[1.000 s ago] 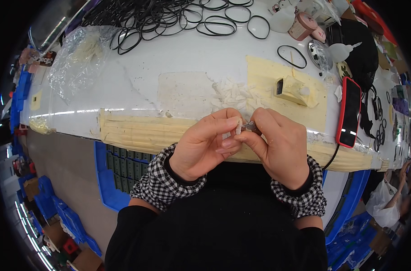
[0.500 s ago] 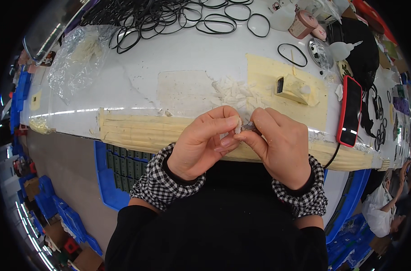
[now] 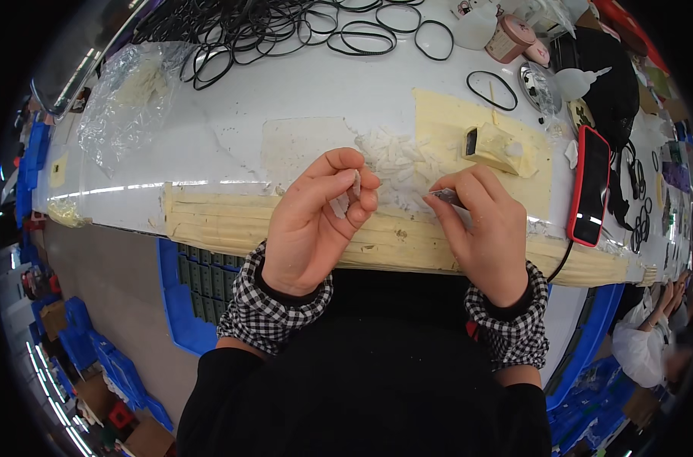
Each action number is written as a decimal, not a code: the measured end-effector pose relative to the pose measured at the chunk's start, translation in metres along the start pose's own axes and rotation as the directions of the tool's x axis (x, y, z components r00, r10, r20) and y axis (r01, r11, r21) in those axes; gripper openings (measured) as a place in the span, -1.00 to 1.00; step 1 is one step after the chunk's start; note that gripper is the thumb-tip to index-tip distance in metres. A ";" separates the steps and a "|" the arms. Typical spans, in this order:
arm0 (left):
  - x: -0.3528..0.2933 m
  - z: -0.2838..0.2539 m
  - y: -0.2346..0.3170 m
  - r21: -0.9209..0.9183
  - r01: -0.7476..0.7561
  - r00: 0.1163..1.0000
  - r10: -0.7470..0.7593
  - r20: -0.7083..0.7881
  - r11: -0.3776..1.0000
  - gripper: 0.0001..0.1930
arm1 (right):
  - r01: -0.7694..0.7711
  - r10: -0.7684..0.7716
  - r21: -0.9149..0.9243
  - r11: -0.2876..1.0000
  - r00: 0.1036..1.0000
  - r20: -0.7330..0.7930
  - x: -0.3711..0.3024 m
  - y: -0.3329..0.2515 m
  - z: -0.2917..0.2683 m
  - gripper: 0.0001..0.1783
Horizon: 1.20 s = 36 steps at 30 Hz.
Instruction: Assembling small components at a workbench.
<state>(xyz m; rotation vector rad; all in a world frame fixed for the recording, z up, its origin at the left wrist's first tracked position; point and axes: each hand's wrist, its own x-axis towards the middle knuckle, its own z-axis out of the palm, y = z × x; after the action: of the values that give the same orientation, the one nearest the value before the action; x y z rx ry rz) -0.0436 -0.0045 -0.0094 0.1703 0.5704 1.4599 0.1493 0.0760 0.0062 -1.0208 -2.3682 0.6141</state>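
Observation:
My left hand [image 3: 308, 221] is raised over the table's near edge, its thumb and fingers closed on a small, thin whitish piece [image 3: 355, 186]. Another pale bit shows lower between the fingers. My right hand [image 3: 489, 236] pinches a small flat grey blade-like piece [image 3: 447, 196], its tip pointing left. A gap separates the two hands. Just beyond them, a loose pile of small white slivers [image 3: 396, 158] lies partly on a yellow taped patch [image 3: 445, 114]. On that patch sits a yellow-wrapped block [image 3: 492, 148] with a dark end.
Black rubber belts [image 3: 285, 34] heap along the far side. A clear plastic bag [image 3: 121, 107] lies at left. At right are a red-framed phone [image 3: 590, 186] with a cable and a pink tub [image 3: 510, 38]. Yellow tape [image 3: 232, 221] covers the front edge; a blue crate [image 3: 180, 305] stands below.
My hands have moved apart: the left went left and slightly up with the whitish piece, while the right drew the grey piece away to the right.

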 end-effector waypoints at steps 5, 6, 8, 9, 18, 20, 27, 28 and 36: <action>0.001 -0.002 -0.004 0.021 -0.026 1.000 0.027 -0.008 0.999 -0.80 | -0.019 0.030 -0.114 0.993 0.995 0.094 -0.001 -0.008 0.007 -0.83; 0.001 0.000 -0.004 0.044 -0.028 0.999 0.029 -0.029 0.999 -0.81 | -0.015 0.026 -0.122 0.992 0.995 0.094 -0.001 -0.009 0.008 -0.82; 0.000 0.006 -0.003 0.088 -0.031 0.997 0.037 -0.072 0.996 -0.82 | -0.018 0.027 -0.104 0.994 0.996 0.088 0.000 -0.009 0.009 -0.82; -0.001 0.009 -0.003 0.148 -0.025 0.995 0.038 -0.089 0.989 -0.81 | -0.026 0.033 -0.078 0.997 0.996 0.080 0.001 -0.008 0.008 -0.82; 0.001 0.010 -0.020 0.200 0.031 0.992 -0.054 0.110 0.979 -0.86 | -0.019 0.011 0.386 0.922 1.000 0.023 0.008 -0.025 -0.008 -0.83; 0.000 0.014 -0.018 0.219 0.050 0.994 -0.070 0.082 0.974 -0.89 | 0.001 -0.009 0.404 0.915 1.000 0.017 0.007 -0.025 -0.008 -0.82; 0.002 0.018 -0.017 0.174 0.190 0.980 -0.198 0.033 0.966 -0.81 | 0.106 -0.113 0.200 0.974 0.993 0.022 0.006 -0.019 -0.004 -0.67; 0.002 0.015 -0.018 0.162 0.196 0.974 -0.211 0.078 0.967 -0.80 | 0.101 -0.109 0.166 0.981 0.993 0.043 0.004 -0.018 -0.003 -0.63; 0.003 0.009 -0.017 0.162 0.209 0.953 -0.238 0.186 0.964 -0.81 | 0.074 -0.088 0.113 0.991 0.988 0.130 0.004 -0.020 -0.005 -0.63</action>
<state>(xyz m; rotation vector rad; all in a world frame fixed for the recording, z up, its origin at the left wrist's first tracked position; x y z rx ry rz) -0.0240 -0.0014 -0.0104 0.3512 0.5072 1.1655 0.1387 0.0672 0.0227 -0.8561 -2.4495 0.7933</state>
